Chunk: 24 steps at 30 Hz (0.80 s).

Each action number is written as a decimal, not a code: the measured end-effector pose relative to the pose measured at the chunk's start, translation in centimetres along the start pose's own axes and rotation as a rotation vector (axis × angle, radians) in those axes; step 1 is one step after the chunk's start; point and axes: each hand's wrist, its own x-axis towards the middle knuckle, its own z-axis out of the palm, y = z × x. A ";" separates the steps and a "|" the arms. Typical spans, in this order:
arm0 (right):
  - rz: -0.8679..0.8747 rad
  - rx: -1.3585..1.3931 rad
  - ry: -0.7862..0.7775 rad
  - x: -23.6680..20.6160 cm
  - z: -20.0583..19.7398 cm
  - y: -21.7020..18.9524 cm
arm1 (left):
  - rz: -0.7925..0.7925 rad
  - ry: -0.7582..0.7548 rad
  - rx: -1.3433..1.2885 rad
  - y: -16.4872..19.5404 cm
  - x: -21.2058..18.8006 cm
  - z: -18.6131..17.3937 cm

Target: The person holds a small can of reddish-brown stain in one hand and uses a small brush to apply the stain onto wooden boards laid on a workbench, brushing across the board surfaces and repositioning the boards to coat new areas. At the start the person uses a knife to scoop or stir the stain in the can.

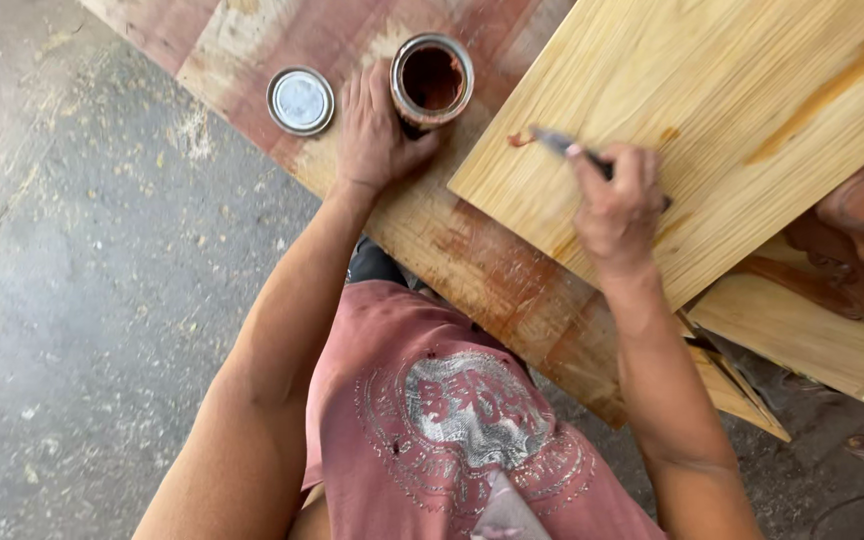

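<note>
Concrete floor (82, 300) below; my left hand (372, 135) clasps the can (432, 80), right hand (617, 205) grips the brush (562, 145), bristles pointing toward the can.

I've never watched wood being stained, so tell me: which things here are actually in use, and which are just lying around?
In use:
left hand gripping the open can of reddish-brown stain
right hand holding the brush
pale board under the brush tip

Lying about:
can lid
stained plank underneath
wood offcuts at right

brush handle (602, 165) hidden inside right hand (617, 205), pale board (752, 110) cut off at top edge
</note>
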 end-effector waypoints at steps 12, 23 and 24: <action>0.032 0.211 -0.056 -1.6 0.7 -1.1 | 0.036 0.014 -0.010 0.4 0.2 0.8; 0.023 0.156 -0.032 -2.5 1.4 -2.5 | 0.054 0.026 0.012 0.0 -0.1 0.0; 0.077 0.117 -0.007 -2.4 1.4 -2.2 | 0.063 0.046 -0.001 0.0 0.0 0.2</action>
